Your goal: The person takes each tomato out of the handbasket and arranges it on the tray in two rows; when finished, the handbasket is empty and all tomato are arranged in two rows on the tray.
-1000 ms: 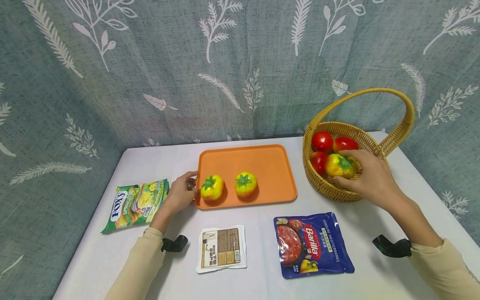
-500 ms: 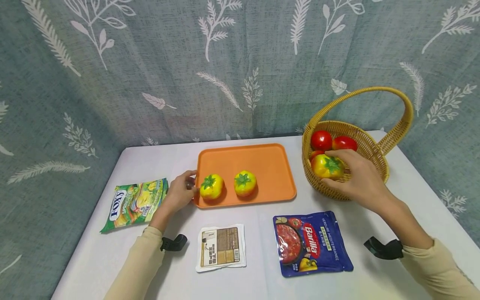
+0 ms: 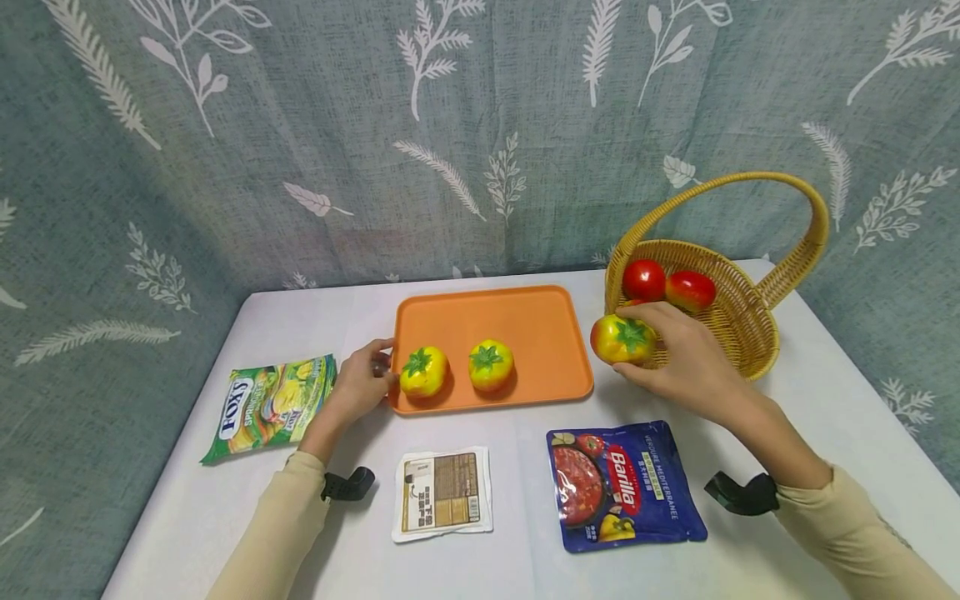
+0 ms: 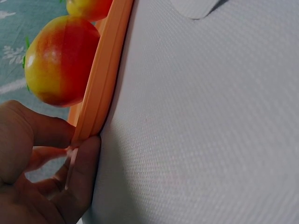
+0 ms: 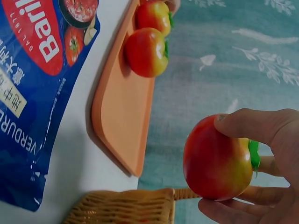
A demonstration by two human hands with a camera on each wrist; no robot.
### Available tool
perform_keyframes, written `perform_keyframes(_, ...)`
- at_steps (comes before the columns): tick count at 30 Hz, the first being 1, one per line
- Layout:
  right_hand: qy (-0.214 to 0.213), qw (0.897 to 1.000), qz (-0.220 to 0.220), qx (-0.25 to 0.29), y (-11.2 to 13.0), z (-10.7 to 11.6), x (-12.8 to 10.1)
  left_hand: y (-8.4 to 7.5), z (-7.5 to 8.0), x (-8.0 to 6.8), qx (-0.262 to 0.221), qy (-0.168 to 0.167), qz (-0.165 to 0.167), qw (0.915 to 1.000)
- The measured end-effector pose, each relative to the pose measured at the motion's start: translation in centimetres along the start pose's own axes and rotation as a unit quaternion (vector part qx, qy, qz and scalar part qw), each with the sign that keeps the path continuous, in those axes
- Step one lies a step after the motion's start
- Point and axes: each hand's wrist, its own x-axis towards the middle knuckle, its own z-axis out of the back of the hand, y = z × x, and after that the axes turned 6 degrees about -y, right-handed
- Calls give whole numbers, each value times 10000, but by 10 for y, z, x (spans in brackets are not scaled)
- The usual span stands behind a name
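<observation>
My right hand (image 3: 686,358) grips a yellow-and-red fruit with a green leafy top (image 3: 624,337), thumb on one side and fingers on the other. It is held over the left front rim of the wicker basket (image 3: 742,329). Inside the basket lie red fruits (image 3: 643,279), one partly hidden by that hand. At the left end of the orange tray (image 3: 547,342), my left hand (image 3: 363,383) pinches the rim; in the left wrist view its thumb (image 4: 56,133) and a finger press either side. Two matching fruits (image 3: 424,372) sit on the tray's left and middle.
A green Fox's candy bag (image 3: 273,408) lies left of the left hand. In front of the tray are a small white-and-brown packet (image 3: 442,493) and a blue Barilla pouch (image 3: 626,487). The basket's tall handle (image 3: 817,229) arches above it; a patterned curtain hangs behind the table.
My right hand has carried the fruit leftward from inside the basket to its left rim, towards the tray. The left hand stays at the tray's edge.
</observation>
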Motion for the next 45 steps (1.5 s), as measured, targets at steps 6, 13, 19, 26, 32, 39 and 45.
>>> perform_keyframes(6,14,10000,39,-47,1,-9,4,0,0,1,-29,-9,-23,10000)
perform_keyframes(13,276,9996,-69,14,4,-19,6,2,1,1,-60,-22,-88,9999)
perform_keyframes(19,421,9990,-140,-15,6,-29,9,1,1,0,-101,11,-25,9999)
perform_keyframes(26,678,9972,-300,93,7,-44,13,0,1,1,-154,55,77,9998)
perform_keyframes(32,813,9960,-331,158,4,-58,17,0,1,0,-225,58,97,9997)
perform_keyframes(39,957,9949,-319,58,-2,-71,20,0,0,-1,-196,27,66,9998)
perform_keyframes(45,1140,9929,-348,4,-6,-82,23,0,0,0,-193,65,77,9998)
